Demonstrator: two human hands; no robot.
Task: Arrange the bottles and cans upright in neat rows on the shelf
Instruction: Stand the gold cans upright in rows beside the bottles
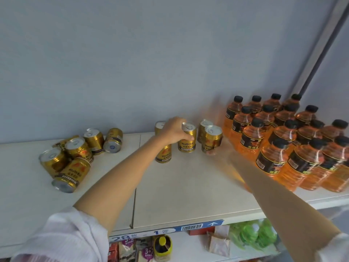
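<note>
On the white shelf (pixel 188 190), my left hand (pixel 174 129) grips an upright gold can (pixel 187 143) from above, near the back wall. Other upright gold cans stand around it: one in front left (pixel 163 155), one behind my hand (pixel 159 125), and two on the right (pixel 212 140). My right hand (pixel 217 153) is a motion blur at the base of the rightmost can; its fingers cannot be made out. A loose pile of gold cans (pixel 73 156) lies at the left, some tipped over. Orange bottles with black caps (pixel 287 140) stand in rows at the right.
A grey wall backs the shelf, and a dark upright post (pixel 319 53) runs up at the far right. A blue price strip (pixel 166 230) lines the shelf's front edge. Packets and green items (pixel 251 235) sit on the shelf below.
</note>
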